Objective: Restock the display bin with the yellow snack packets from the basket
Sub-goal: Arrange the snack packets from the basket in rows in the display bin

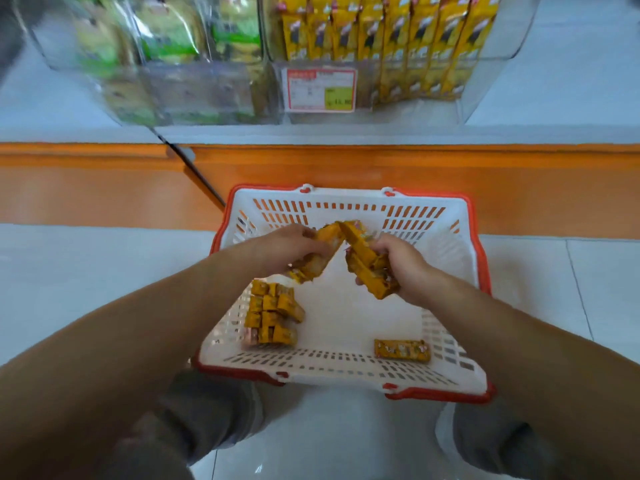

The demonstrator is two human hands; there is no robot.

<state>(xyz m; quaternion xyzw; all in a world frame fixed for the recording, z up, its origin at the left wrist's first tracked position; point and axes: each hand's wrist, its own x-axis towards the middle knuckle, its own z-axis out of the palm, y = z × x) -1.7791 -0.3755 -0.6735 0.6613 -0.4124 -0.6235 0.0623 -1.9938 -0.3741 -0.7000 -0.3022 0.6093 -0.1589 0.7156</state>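
1. Gripping a bundle of yellow snack packets (320, 251) in the left hand (287, 249), fingers (308, 233) curled round the bundle's upper part, above the middle of the basket (346, 206).
2. Clutching a second bundle (367, 268) in the right hand (401, 265), fingers wrapped round its lower half; top ends of both bundles leaning together and touching, forming a peak over the basket.
3. Long, narrow, flat packets, deep yellow to orange, with small pale and reddish print; details blurred, lettering unreadable.
4. Lying on the white basket bottom at the left: a loose pile (272, 313) of the same packets, stacked unevenly, several short ends facing up.
5. Lying alone near the basket's front right corner: a single packet (401, 350), flat, long side running along the near wall.
6. Standing on the pale tiled floor (104, 278): white slotted basket with a red rim, just in front of an orange shelf base (346, 168), between two knees in grey trousers (194, 427).
7. Set on the pale ledge above that orange base, behind and above the basket: clear display bin (481, 77) holding upright rows of matching yellow packets, with a red-bordered price tag (320, 90) on its front at the left.
8. Just left of that bin: another clear bin (166, 39) with green and yellow bags, heavily blurred.
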